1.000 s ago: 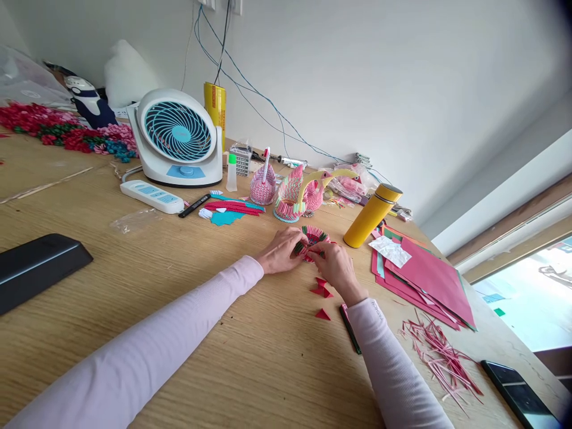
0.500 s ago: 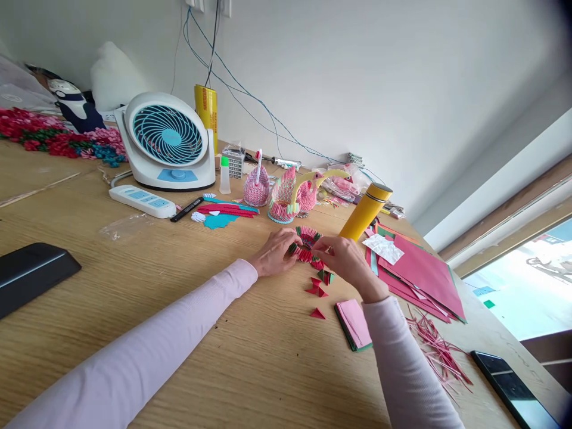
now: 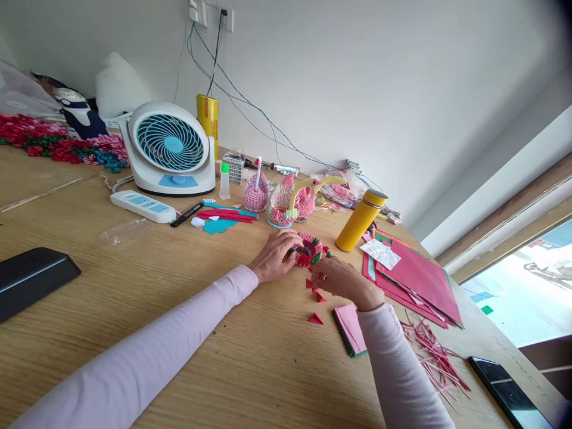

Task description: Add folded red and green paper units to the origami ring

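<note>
A ring of folded red, pink and green paper pieces (image 3: 311, 249) rests on the wooden table. My left hand (image 3: 277, 255) grips its left side, thumb and fingers around the rim. Just below and right of the ring, my right hand (image 3: 336, 277) is low over the loose folded pieces, its fingers bent together; what they hold, if anything, is hidden. Red paper triangles (image 3: 316, 319) lie nearer me, and a small green piece shows behind the right fingers. A stack of pink and green paper slips (image 3: 351, 329) sits beside my right wrist.
Behind the ring stand folded-paper swans (image 3: 281, 205) and a yellow flask (image 3: 361, 220). A fan (image 3: 172, 146) and power strip (image 3: 143, 205) are at back left. Red sheets (image 3: 420, 277), paper strips (image 3: 435, 357) and a phone (image 3: 513, 390) lie right.
My right hand has left the ring and moved down toward the loose pieces, uncovering the ring's right side. My left hand still holds the ring. The view has shifted slightly.
</note>
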`<state>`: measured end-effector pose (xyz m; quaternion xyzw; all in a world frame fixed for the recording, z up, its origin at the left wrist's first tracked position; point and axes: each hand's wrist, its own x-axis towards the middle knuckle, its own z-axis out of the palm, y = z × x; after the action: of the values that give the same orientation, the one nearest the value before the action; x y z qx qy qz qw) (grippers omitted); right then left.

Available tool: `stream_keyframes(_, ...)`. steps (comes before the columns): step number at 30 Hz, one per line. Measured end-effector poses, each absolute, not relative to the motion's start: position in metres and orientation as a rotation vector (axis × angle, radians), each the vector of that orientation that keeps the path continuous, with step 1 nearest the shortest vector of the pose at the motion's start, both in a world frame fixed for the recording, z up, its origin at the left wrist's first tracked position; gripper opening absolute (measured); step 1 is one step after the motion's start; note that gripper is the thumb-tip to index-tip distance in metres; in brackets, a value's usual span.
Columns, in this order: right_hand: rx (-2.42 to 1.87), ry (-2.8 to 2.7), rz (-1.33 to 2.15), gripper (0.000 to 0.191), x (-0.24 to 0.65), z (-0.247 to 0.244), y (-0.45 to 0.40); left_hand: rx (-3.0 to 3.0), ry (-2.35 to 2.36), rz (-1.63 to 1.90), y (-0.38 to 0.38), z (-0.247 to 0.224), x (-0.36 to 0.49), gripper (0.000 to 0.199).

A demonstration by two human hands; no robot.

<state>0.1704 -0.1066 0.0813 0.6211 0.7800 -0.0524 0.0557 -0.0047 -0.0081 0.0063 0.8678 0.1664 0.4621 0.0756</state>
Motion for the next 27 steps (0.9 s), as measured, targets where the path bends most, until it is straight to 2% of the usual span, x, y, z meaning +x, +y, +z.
stream_keyframes(11,1.788,2.367,-0.372,0.018,0.171,0.073,-0.106,2.646,0.466,1.438,-0.010,0.010,-0.002,0.026)
stream_keyframes(15,1.747,2.399,-0.399,0.008,0.172,0.067,-0.102,2.643,0.463,1.450,-0.010,0.011,-0.002,0.026)
stream_keyframes(20,1.892,2.588,-0.424,0.017,0.176,0.072,-0.095,2.591,0.467,1.428,-0.012,0.013,-0.001,0.024)
stream_keyframes(27,2.595,2.738,-1.159,0.031,0.179,0.091,-0.098,2.260,0.531,1.190,-0.026,0.031,0.004,0.017)
